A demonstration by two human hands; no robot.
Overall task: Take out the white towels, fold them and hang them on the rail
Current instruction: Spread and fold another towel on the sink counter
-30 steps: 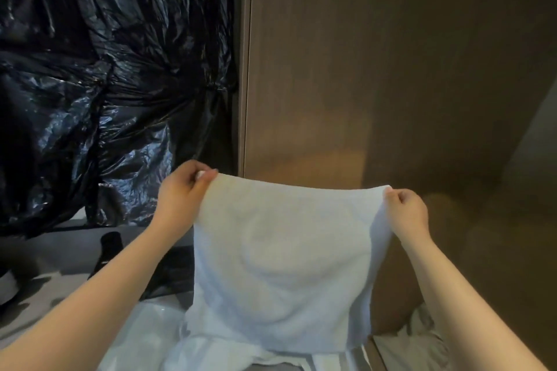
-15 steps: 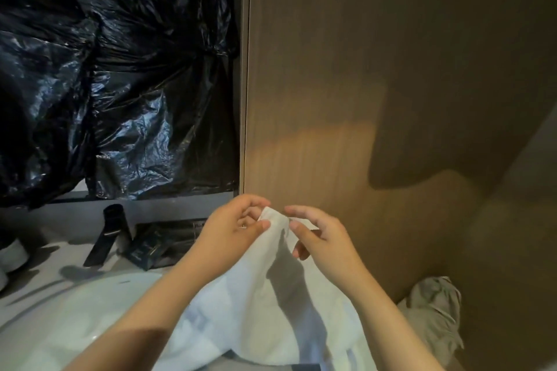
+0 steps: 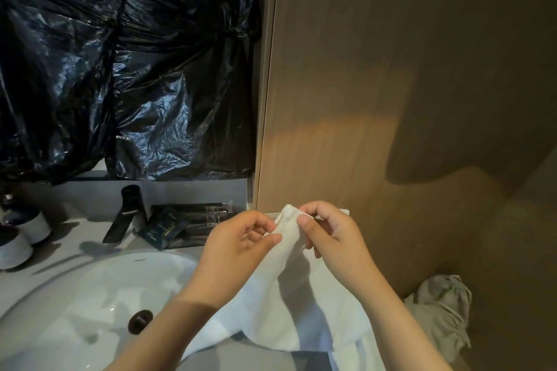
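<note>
A pale worktop [image 3: 75, 232] holds a white sink [image 3: 75, 310], a dark tap [image 3: 126, 211], dark packets [image 3: 162, 230] and two white cups [image 3: 33, 226]. Crinkled black plastic [image 3: 120, 69] covers the wall behind, and a wood panel [image 3: 361, 69] stands to the right. The white towel [image 3: 286, 304] hangs over the sink's right edge. The left hand [image 3: 241, 247] and right hand [image 3: 328, 238] each pinch its bunched top, both grips closed on cloth. A grey cloth [image 3: 443, 310] lies lower right.
</note>
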